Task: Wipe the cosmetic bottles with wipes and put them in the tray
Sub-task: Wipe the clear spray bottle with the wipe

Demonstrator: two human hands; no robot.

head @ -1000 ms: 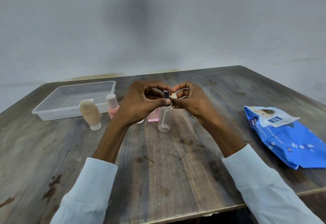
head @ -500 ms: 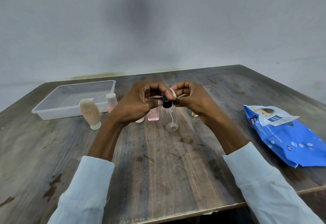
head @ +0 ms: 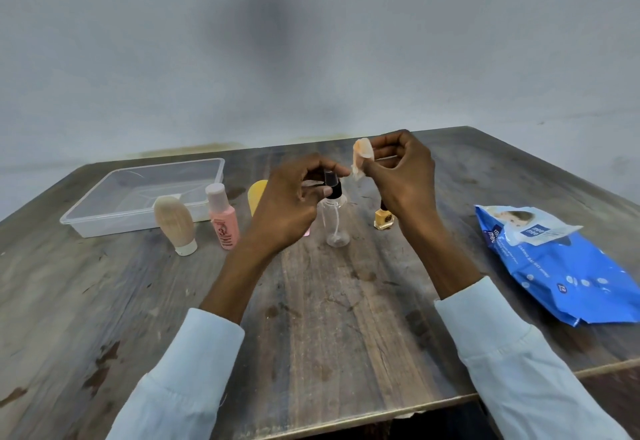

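My left hand (head: pixel 294 207) pinches clear spray bottle (head: pixel 335 219) neck; right hand (head: pixel 398 176) pinches wipe (head: pixel 362 159). Best: steady bottle, wipe downward.

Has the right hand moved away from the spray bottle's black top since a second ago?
Yes. The right hand, pinching the small wipe, has lifted up and to the right of the clear spray bottle, whose top the left hand holds.
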